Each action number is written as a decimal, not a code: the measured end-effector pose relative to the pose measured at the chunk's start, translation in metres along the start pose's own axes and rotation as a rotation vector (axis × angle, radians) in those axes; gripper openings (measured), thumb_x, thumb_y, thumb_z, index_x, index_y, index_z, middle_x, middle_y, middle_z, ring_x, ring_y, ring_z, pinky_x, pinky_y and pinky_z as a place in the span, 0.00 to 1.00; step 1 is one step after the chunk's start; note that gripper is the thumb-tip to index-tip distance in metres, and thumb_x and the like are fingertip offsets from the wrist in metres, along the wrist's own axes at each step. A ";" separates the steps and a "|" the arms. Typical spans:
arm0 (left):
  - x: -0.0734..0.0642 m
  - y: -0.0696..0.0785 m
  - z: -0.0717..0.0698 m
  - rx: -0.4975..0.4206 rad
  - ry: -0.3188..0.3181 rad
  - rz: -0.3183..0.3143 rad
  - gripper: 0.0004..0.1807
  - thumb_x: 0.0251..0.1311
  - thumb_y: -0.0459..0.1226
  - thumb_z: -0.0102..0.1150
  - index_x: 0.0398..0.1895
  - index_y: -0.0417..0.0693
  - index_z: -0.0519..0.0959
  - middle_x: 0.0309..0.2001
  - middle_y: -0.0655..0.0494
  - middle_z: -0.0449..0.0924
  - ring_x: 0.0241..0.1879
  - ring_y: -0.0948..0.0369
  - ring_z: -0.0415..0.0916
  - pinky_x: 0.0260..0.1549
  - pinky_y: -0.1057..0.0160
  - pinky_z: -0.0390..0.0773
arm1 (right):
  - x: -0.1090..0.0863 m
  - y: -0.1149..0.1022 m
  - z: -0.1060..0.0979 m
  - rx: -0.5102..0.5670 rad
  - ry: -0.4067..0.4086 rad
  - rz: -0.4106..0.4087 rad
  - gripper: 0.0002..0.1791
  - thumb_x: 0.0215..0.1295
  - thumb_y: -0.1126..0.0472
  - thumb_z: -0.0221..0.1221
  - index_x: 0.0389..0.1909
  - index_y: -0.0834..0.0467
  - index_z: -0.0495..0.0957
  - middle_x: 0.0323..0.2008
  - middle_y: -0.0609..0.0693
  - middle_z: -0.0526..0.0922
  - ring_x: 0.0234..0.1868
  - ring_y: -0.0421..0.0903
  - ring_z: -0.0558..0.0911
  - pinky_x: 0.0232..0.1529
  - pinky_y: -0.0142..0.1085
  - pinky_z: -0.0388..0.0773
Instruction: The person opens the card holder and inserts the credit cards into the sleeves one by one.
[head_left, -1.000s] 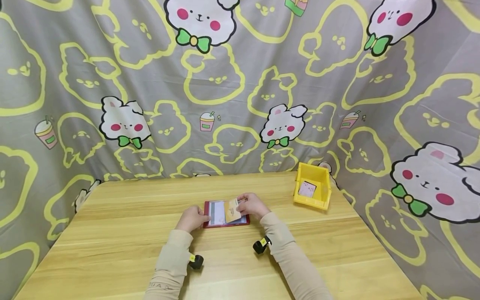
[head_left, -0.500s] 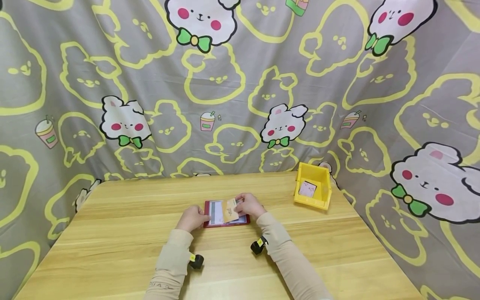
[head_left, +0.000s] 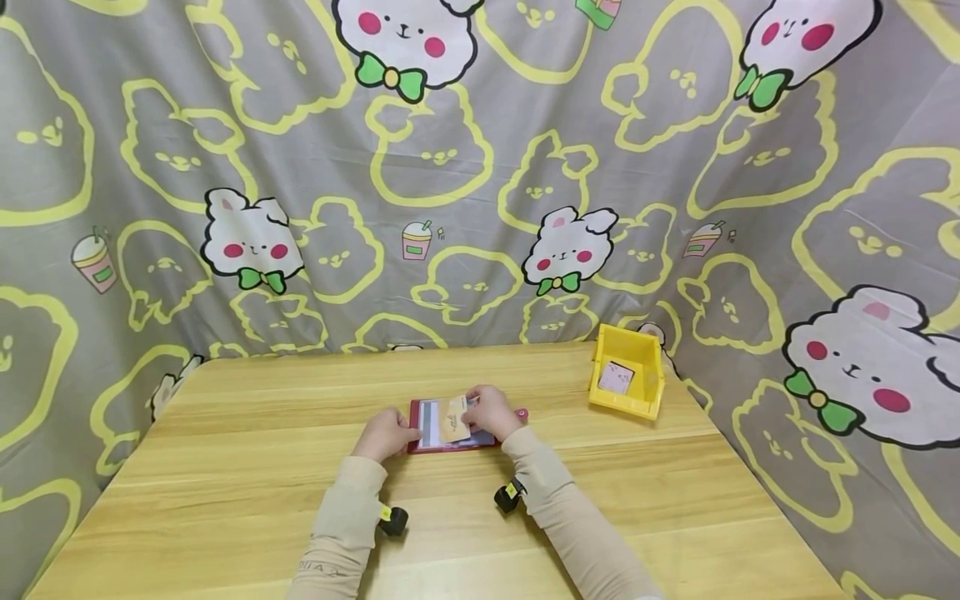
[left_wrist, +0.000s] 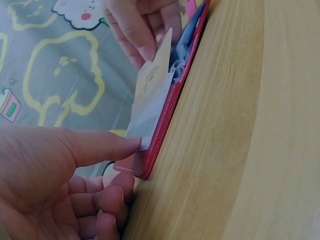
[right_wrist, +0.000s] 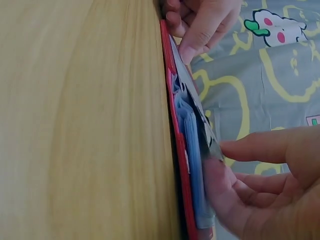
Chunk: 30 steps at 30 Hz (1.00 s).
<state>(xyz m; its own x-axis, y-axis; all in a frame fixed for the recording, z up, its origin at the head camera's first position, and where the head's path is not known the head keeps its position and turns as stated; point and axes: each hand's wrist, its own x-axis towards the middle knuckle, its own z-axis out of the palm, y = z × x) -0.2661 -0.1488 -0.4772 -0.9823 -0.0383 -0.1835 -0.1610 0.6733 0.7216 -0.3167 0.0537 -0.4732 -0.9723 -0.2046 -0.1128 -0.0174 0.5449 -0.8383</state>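
Note:
A red card holder (head_left: 414, 415) lies spread on the table with its clear plastic sleeves (right_wrist: 192, 150) showing. At its left edge my left hand (head_left: 383, 435) grips it, the thumb (left_wrist: 112, 146) pressing on the top sleeve and the other fingers curled by the cover's edge. My right hand (head_left: 492, 411) pinches a yellow-orange card (head_left: 453, 420) between thumb and fingers. That card slants up over the sleeves, its left part down at the left-hand sleeve; the left wrist view shows its lower end looking paler, as if behind plastic. The holder's right half is partly hidden by my right hand.
A yellow bin (head_left: 628, 400) stands at the table's back right, with a pink patterned square (head_left: 616, 377) in it. The wooden table (head_left: 247, 458) ends at a grey patterned curtain (head_left: 465, 225) behind and on both sides.
My right hand has moved left with the card, which now lies further over the holder's left half. The holder's pink-red snap tab has come into sight at the right. My left hand stays put.

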 end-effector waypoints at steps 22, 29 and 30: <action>0.005 -0.004 -0.001 0.020 0.002 0.037 0.12 0.62 0.38 0.62 0.26 0.44 0.70 0.16 0.55 0.71 0.16 0.62 0.67 0.18 0.66 0.66 | -0.009 -0.011 0.011 0.141 -0.109 -0.040 0.22 0.53 0.76 0.63 0.51 0.76 0.75 0.30 0.55 0.78 0.25 0.44 0.83 0.30 0.35 0.84; 0.004 -0.002 -0.001 0.012 -0.002 0.042 0.12 0.62 0.38 0.61 0.26 0.44 0.70 0.17 0.55 0.72 0.15 0.63 0.67 0.18 0.67 0.66 | -0.011 -0.013 0.016 0.116 -0.104 -0.054 0.23 0.54 0.73 0.63 0.53 0.74 0.75 0.33 0.59 0.81 0.25 0.45 0.84 0.29 0.35 0.83; 0.003 -0.002 -0.001 0.011 -0.001 0.042 0.12 0.62 0.38 0.61 0.26 0.44 0.70 0.17 0.55 0.72 0.15 0.63 0.67 0.18 0.67 0.66 | -0.011 -0.013 0.016 0.114 -0.103 -0.052 0.23 0.54 0.73 0.63 0.53 0.73 0.75 0.34 0.59 0.82 0.25 0.44 0.84 0.28 0.35 0.83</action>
<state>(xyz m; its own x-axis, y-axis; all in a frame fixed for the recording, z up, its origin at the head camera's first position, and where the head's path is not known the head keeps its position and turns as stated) -0.2692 -0.1515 -0.4787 -0.9881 -0.0092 -0.1536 -0.1185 0.6821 0.7216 -0.3020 0.0358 -0.4698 -0.9416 -0.3157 -0.1169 -0.0347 0.4366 -0.8990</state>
